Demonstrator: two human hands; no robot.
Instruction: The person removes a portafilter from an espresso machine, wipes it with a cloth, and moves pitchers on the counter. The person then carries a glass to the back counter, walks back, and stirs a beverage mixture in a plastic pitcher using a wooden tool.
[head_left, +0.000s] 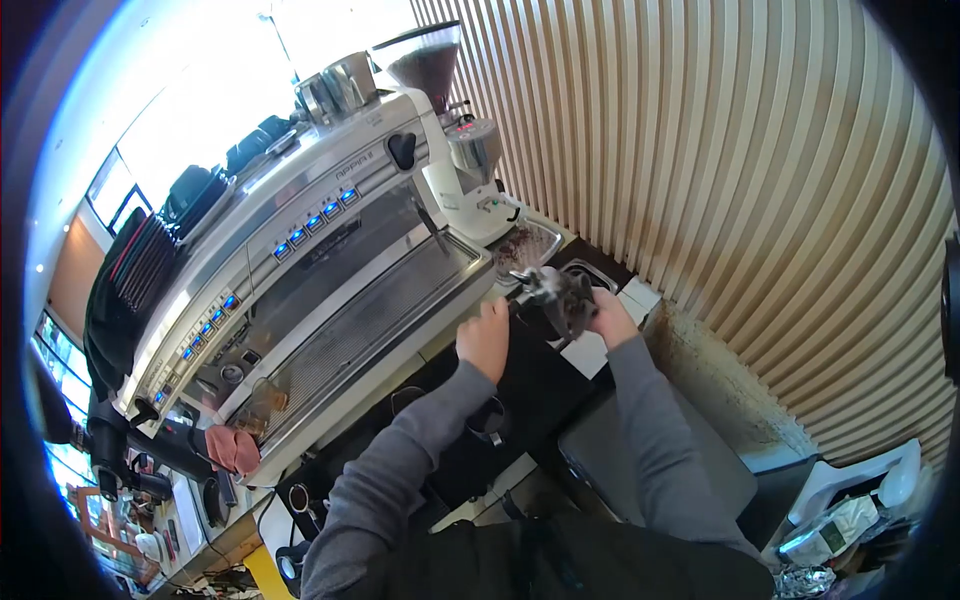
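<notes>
My left hand (pixel 484 341) is closed around the dark handle of a portafilter, whose metal head with spouts (pixel 538 281) points away to the right. In my right hand (pixel 611 320) is a bunched dark grey cloth (pixel 572 303), pressed up against the portafilter's head. The cloth hides much of the basket. Both hands are over the black counter mat (pixel 545 378), in front of the grinder's tray (pixel 527 250) with its scattered coffee grounds.
A large espresso machine (pixel 300 215) with blue-lit buttons fills the left. Behind the hands stands a white coffee grinder (pixel 462 190). A small metal pitcher (pixel 490 420) sits on the mat below my left forearm. A slatted wall (pixel 720 150) rises at right.
</notes>
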